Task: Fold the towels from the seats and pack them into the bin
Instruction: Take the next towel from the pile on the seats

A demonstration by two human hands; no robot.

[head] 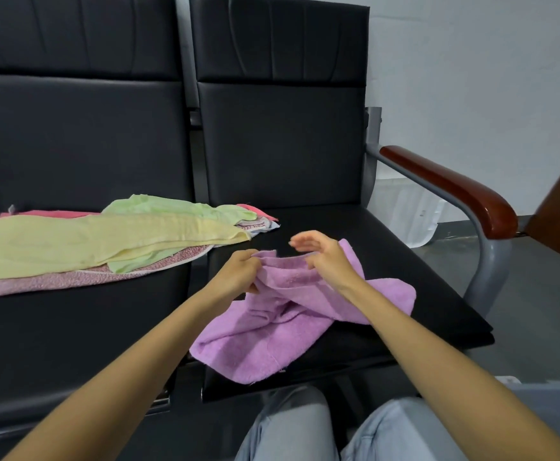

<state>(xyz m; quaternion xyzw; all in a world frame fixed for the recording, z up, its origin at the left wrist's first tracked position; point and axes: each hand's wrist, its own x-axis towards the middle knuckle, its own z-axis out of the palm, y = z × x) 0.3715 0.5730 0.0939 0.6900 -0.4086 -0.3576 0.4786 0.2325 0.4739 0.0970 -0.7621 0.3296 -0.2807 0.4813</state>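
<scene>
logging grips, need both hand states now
left hand: grips the purple towel at its edge
right hand: fingers loose above the towel, thumb at its edge; grip cannot be told

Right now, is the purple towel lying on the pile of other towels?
No, the purple towel lies on the right seat, clear of the pile.

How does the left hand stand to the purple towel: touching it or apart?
Touching. In the head view the left hand curls its fingers round the upper edge of the purple towel.
</scene>
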